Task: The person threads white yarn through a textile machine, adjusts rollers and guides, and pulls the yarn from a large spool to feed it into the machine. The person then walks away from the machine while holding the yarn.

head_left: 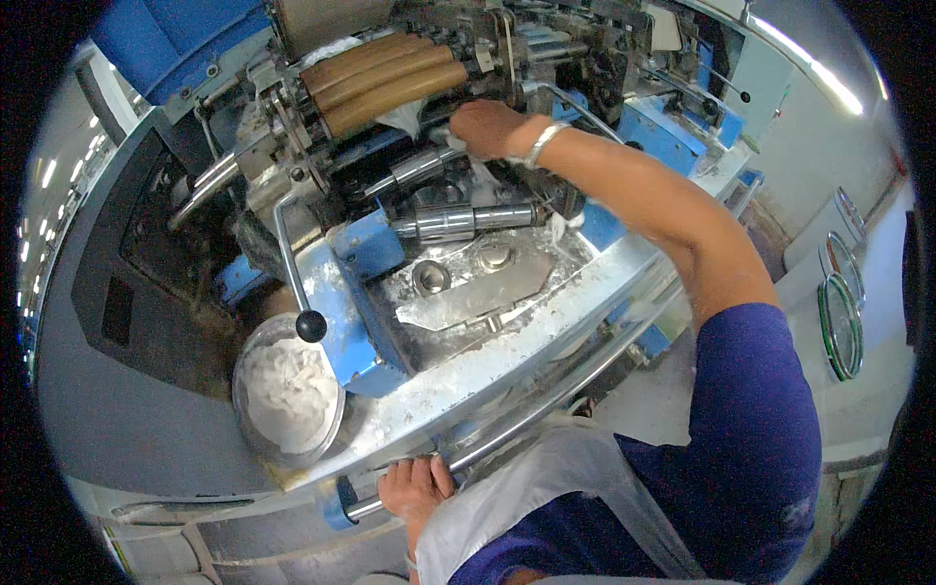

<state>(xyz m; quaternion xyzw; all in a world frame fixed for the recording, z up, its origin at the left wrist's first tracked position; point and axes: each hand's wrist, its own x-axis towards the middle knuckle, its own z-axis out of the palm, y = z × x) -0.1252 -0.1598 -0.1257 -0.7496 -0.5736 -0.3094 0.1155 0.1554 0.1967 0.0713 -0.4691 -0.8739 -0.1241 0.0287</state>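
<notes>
- The left hand (414,485) is seen low in the view, closed over a chrome bar (478,449); the fingers are laid together across it.
- The right hand (485,129) is extended over the machine, with its fingers curled together; whether anything is clamped in them cannot be told.
- The chrome bar is smooth, round and bright; it is mounted along the front of the machine, below the pale blue ledge (458,375).
- The upper chrome cylinder (424,168), stepped and polished, is located just below the right hand, in the machine's recess.
- Chrome cylinders in the recess: two counted, the lower chrome cylinder (439,224) being placed nearer the ledge.
- Brown rollers (395,100): three counted, set side by side, smooth and slightly glossy, to the left of the right hand.
- A white fibre tuft (405,119) is observed hanging beneath the brown rollers.
- Clear bowl (255,434): one counted, filled with loose white fibre (291,390), placed at the left end of the ledge.
- Black ball knob (310,326): one counted beside the bowl, fixed to a bent metal lever.
- Metal plate (478,297): one counted, elongated, laid flat and dusted with white; a dark-centred ring (430,278) is positioned beside it.
- Pale bracelet (546,143): one counted, worn on the right wrist.
</notes>
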